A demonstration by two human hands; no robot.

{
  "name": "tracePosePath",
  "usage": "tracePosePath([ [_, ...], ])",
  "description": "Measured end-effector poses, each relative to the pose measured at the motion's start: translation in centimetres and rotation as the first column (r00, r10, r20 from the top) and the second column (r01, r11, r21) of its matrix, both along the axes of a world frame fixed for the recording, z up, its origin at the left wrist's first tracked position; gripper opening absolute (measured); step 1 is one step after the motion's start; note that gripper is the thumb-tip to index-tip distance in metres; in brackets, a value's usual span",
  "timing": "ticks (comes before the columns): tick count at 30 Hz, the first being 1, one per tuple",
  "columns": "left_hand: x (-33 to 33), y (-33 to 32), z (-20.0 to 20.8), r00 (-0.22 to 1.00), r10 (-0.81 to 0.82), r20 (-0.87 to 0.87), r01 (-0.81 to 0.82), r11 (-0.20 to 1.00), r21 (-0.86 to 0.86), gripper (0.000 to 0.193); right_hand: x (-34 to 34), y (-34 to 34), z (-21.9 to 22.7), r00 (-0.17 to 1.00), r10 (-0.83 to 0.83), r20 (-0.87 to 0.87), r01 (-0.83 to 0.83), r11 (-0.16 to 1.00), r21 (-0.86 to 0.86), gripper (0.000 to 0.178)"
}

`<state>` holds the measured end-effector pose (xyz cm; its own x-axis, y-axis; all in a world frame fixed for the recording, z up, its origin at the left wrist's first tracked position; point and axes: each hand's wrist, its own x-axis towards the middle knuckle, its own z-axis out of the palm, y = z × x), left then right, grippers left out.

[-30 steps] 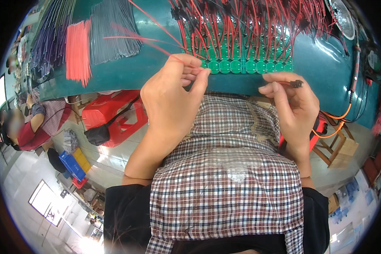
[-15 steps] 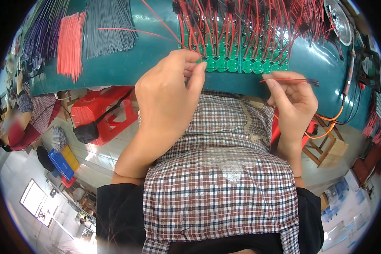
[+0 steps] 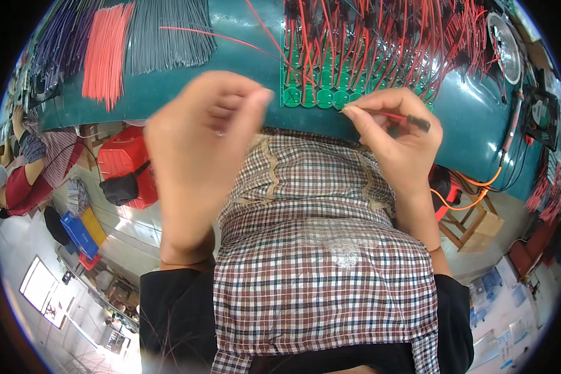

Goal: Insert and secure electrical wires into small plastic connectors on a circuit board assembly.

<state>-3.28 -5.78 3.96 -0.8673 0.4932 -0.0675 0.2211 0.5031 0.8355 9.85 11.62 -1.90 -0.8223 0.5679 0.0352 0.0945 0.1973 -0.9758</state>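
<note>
While blurred by motion, drawn away leftward from the green circuit boards [image 3: 325,98]: left hand [image 3: 196,134], fingers curled, any grip impossible to tell. Behind, fanned across the teal table [image 3: 474,137]: red wires [image 3: 109,53], then grey wires [image 3: 168,47]. At center, laid flat on the table before the wearer: the circuit boards, bristling with wiring. Newly brought to their near edge: right hand [image 3: 402,143], fingers pinching a red-and-black lead [image 3: 389,115] with black connector [image 3: 419,123], apparently alone now at the boards. On the far-left blue crate [image 3: 78,230] and the boards: no legible writing.
</note>
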Motion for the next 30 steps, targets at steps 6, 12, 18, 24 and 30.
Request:
tracePosePath([
  [6, -11.0, -6.7, -0.8, 0.831, 0.02, -0.556, -0.401, 0.714, -0.574, 0.028, -1.1, -1.3, -0.5, 0.998, -0.028, -0.063, 0.026, 0.999, -0.028, 0.018],
  [12, -21.4, -14.5, -6.0, 0.772, -0.05, -0.634, -0.509, 0.547, -0.664, 0.038, -1.2, -1.2, -1.2, 1.0, -0.007, -0.019, 0.007, 1.0, 0.026, 0.019],
  [18, -23.5, -16.2, -7.4, 0.902, 0.118, -0.415, -0.363, 0.727, -0.583, 0.033, -1.2, -1.1, -1.5, 0.999, -0.033, -0.029, 0.034, 0.998, 0.05, 0.018],
  [24, -22.3, -14.9, -5.9, 0.898, 0.071, -0.434, -0.355, 0.7, -0.619, 0.038, -1.2, -1.2, -1.5, 0.999, -0.019, -0.05, 0.022, 0.998, 0.052, 0.018],
  [30, -19.1, -10.1, -4.9, 0.882, 0.15, -0.448, -0.371, 0.806, -0.461, 0.039, -1.3, -1.3, -0.5, 1.0, 0.008, 0.003, -0.009, 0.968, 0.251, 0.019],
])
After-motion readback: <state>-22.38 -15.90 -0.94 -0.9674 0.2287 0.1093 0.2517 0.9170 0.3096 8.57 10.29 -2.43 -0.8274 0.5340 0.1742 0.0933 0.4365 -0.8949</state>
